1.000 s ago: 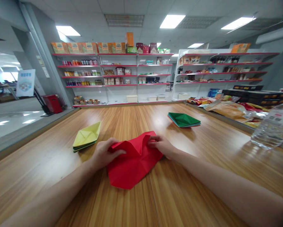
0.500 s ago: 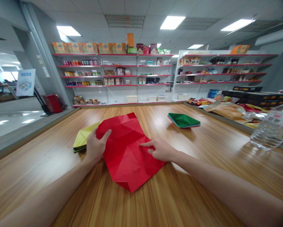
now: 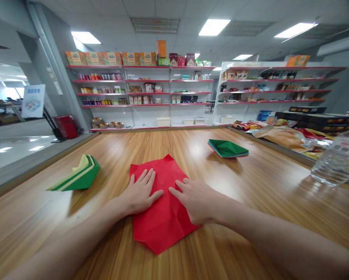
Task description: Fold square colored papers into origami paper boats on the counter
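Observation:
A creased sheet of red paper (image 3: 163, 229) lies on the wooden table in front of me, its edges and corners slightly raised. My left hand (image 3: 139, 194) rests flat on the sheet's left half, fingers spread. On the right half presses my right hand (image 3: 196, 198), fingers stretched out and apart. To the left stands a nested stack of green and yellow folded paper (image 3: 85, 175), tilted on its side. Farther back on the right sits another stack of folded paper (image 3: 228, 147), green on top with other colours beneath.
A clear plastic bottle (image 3: 336, 159) stands at the right. Snack bags (image 3: 285, 138) and black boxes (image 3: 314, 118) lie beyond the table's right edge. Shelves with goods (image 3: 147, 81) line the back. A red box (image 3: 65, 127) is on the floor at left.
The red paper has come down from my left hand's grasp onto the table, nearer me. Both hands now spread on it. The green and yellow stack shows farther left and turned.

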A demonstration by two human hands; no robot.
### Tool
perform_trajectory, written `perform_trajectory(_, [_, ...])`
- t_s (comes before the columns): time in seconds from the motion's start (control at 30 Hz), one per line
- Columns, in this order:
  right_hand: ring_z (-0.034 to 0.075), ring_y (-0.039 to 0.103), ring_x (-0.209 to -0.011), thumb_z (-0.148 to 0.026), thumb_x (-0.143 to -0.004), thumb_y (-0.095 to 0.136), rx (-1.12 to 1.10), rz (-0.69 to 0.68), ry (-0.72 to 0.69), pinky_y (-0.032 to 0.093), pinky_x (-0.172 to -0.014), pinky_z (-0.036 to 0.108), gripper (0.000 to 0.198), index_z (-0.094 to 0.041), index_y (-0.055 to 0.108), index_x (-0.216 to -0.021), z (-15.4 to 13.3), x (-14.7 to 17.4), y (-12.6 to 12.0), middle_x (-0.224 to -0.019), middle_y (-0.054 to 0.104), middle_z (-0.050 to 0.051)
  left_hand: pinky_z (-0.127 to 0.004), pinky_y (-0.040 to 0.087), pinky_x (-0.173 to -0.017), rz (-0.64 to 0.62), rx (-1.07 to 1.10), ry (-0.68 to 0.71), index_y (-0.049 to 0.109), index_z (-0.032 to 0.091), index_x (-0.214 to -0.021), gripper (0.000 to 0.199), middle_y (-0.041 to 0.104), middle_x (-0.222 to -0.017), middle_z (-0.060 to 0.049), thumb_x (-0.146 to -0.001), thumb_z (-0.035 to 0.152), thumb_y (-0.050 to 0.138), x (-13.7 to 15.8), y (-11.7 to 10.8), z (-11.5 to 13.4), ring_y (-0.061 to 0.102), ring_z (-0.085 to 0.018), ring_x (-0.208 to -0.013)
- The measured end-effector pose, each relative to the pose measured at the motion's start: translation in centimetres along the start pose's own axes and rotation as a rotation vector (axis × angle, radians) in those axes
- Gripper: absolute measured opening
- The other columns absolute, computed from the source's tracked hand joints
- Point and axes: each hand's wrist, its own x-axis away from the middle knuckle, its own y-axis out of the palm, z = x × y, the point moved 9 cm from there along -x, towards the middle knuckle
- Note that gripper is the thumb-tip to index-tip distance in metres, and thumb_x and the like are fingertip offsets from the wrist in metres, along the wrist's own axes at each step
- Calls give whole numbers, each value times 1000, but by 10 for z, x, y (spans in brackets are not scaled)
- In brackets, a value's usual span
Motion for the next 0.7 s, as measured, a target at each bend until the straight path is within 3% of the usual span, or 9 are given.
perform_trajectory(0.07, [31, 62, -83, -31, -79, 51, -50, -14, 17, 46, -71, 41, 42, -11, 64, -114, 1, 2, -7, -97, 64, 20, -62, 11, -108, -73, -10, 52, 13, 13, -148, 86, 7, -153, -16, -85, 69, 29, 3, 5, 7, 6, -36, -141])
perform_trajectory(0.1, [30, 62, -83, -37, -81, 50, -94, 4, -1, 46, -72, 40, 43, -14, 65, -114, 0, 2, -10, -99, 63, 19, -61, 9, -109, -103, -12, 93, 10, 14, -149, 88, 4, -153, -15, -84, 70, 29, 5, 6, 11, 4, -35, -141])
perform_trajectory(0.17, [32, 57, -102, -50, -83, 51, -183, 52, -45, 44, -84, 43, 55, -18, 57, -126, 3, 0, -11, -119, 57, 19, -61, 7, -109, -149, -13, 164, 5, 17, -149, 92, 1, -154, -14, -81, 73, 32, 8, 6, 15, 0, -35, -141])
perform_trajectory(0.27, [33, 23, -137, -61, -87, 41, -297, 21, -57, 21, -109, 48, 73, -20, 28, -145, 15, -6, 6, -150, 26, 16, -60, 6, -109, -183, -12, 228, 1, 19, -148, 100, -1, -153, -15, -76, 76, 38, 11, 5, 16, -3, -36, -141])
perform_trajectory(0.37, [29, 8, -142, -61, -91, 32, -366, -10, 5, 8, -113, 48, 69, -24, 18, -147, 28, -13, 25, -155, 13, 9, -57, 4, -110, -183, -11, 284, -2, 19, -148, 107, -3, -154, -15, -71, 78, 44, 12, 5, 17, -3, -35, -141])
perform_trajectory(0.47, [29, 8, -142, -60, -92, 28, -355, 10, 81, 7, -113, 49, 67, -24, 19, -147, 37, -17, 30, -155, 13, 8, -56, 3, -110, -180, -13, 309, -3, 19, -148, 112, -4, -153, -16, -68, 79, 46, 13, 5, 17, -3, -35, -141])
perform_trajectory(0.6, [33, 14, -140, -57, -92, 30, -281, 71, 171, 10, -112, 54, 67, -17, 27, -146, 41, -14, 23, -152, 21, 14, -56, 4, -111, -196, 11, 344, -1, 16, -148, 115, -5, -153, -17, -66, 79, 50, 16, 4, 22, -2, -36, -141])
perform_trajectory(0.7, [31, 15, -141, -46, -93, 35, -251, 145, 100, 9, -114, 49, 62, -9, 31, -143, 30, -12, 13, -150, 25, 17, -56, 3, -111, -200, 80, 432, 0, 15, -148, 119, -3, -153, -17, -63, 77, 56, 23, -1, 40, 0, -37, -141])
